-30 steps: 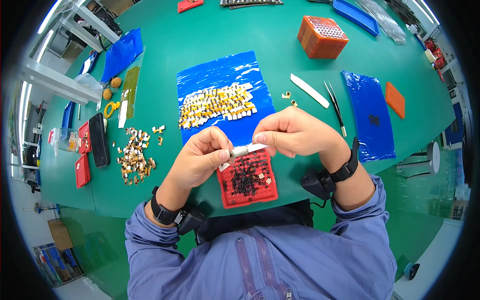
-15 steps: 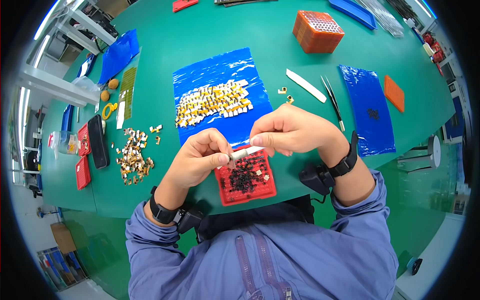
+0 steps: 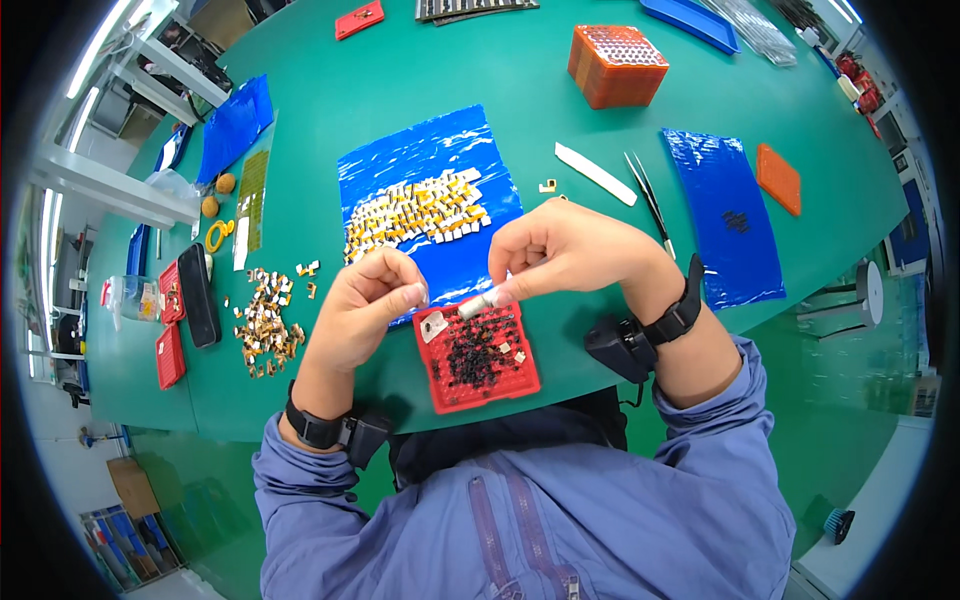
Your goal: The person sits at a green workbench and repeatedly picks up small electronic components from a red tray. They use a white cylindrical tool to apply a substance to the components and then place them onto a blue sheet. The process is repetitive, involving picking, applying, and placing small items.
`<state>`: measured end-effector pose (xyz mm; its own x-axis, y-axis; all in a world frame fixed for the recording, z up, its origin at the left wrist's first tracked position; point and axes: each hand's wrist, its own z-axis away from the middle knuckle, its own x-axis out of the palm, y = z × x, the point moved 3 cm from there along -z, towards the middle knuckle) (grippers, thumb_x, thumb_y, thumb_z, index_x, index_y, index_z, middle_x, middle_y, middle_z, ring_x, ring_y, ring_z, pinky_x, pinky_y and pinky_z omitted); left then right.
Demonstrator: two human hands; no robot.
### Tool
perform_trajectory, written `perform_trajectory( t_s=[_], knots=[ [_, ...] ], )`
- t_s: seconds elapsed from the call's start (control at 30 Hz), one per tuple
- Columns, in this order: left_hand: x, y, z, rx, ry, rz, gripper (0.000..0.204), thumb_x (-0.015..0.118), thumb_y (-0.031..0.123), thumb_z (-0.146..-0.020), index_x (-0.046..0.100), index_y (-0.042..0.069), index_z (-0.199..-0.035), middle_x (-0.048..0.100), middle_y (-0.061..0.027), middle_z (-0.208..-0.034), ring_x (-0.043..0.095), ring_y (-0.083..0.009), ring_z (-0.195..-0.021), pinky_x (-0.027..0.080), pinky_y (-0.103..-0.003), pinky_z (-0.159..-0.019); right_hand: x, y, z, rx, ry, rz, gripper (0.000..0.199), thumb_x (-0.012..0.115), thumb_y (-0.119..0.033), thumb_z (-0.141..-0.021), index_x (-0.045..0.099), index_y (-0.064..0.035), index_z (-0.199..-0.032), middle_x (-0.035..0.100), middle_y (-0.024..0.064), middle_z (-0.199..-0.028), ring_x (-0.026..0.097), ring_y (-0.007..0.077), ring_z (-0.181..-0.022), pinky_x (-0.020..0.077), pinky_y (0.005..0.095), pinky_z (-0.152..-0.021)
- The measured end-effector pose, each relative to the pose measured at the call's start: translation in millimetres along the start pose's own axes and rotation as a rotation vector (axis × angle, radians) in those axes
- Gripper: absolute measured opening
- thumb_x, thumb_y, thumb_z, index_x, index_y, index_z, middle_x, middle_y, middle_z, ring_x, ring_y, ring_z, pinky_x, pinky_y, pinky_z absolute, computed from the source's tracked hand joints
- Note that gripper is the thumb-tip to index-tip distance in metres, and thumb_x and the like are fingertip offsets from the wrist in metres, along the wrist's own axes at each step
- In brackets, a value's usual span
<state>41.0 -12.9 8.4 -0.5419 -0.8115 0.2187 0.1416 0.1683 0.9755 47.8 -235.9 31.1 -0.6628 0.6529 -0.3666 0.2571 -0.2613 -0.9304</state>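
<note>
My right hand (image 3: 565, 250) pinches a short white cylinder (image 3: 474, 306) between thumb and fingers, over the upper part of a red tray (image 3: 487, 403). Small black parts (image 3: 475, 358) are heaped in that tray, with a few pale pieces among them. At the tray's upper left corner is a small white piece (image 3: 433, 326) with a dark spot. My left hand (image 3: 370, 300) is closed just beside it, thumb against fingers; whatever its fingertips hold is too small to make out. Behind both hands, a blue sheet (image 3: 410, 150) carries rows of white-and-yellow pieces (image 3: 420, 210).
Loose white-and-gold pieces (image 3: 268, 320) lie left, near a black case (image 3: 198, 288) and yellow scissors (image 3: 216, 236). Rightward are a white strip (image 3: 595, 174), tweezers (image 3: 650, 205), another blue sheet (image 3: 740, 235) and an orange plate (image 3: 778, 180). An orange stacked block (image 3: 618, 75) stands behind.
My hands have moved apart; the left no longer touches the white cylinder, which stays in my right. The white piece at the tray's corner now shows. The view has shifted slightly.
</note>
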Motion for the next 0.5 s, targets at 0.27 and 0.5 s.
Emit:
perform_trajectory(
  t_s=[0.27,0.5],
  knots=[
    [-17,19,-41,-0.019,0.159,-0.697,0.009,0.064,0.006,-0.083,0.058,0.002,-0.088,0.056,0.0035,-0.075,0.050,-0.0026,-0.067,0.041,-0.017,-0.060,-9,6,-3,0.031,0.169,-0.040,0.020,0.071,-0.022,-0.079,0.063,-0.0036,-0.079,0.055,-0.0003,-0.061,0.047,0.0061,-0.055,0.0359,0.0225,-0.048],
    [-6,13,-51,0.022,0.133,-1.078,0.006,0.063,0.005,-0.079,0.060,0.002,-0.083,0.060,-0.0056,-0.070,0.055,-0.0134,-0.063,0.045,-0.028,-0.061,-11,5,-2,0.052,0.224,-0.081,0.016,0.070,-0.017,-0.081,0.063,-0.0028,-0.083,0.053,-0.0038,-0.062,0.044,0.0028,-0.056,0.0329,0.0199,-0.049]
  ],
)
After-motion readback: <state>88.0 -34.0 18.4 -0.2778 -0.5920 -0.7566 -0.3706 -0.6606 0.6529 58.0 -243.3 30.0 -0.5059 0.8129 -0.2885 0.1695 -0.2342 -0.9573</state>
